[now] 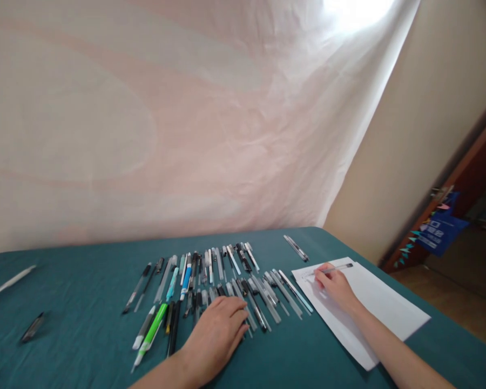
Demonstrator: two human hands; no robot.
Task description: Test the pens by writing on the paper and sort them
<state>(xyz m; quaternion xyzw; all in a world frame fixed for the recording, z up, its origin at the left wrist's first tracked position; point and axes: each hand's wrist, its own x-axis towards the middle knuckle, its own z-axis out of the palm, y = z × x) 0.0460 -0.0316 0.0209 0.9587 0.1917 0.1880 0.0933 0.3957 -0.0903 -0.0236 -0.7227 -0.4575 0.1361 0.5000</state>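
My right hand (335, 285) pinches a clear pen (336, 268), its tip resting on a white sheet of paper (383, 308) at the right of the teal table (85, 324). My left hand (218, 335) lies palm down with fingers stretched over the near end of a long spread of several pens (210, 275) laid side by side. A green pen (152, 330) and a blue and white pen (185, 282) stand out in the spread.
Two pens (295, 247) lie apart behind the paper. A white pen (8, 283) and a dark pen (32, 327) lie at the far left. A pale cloth (178, 119) hangs behind the table. A wooden door (465, 178) with a blue paper stands at right.
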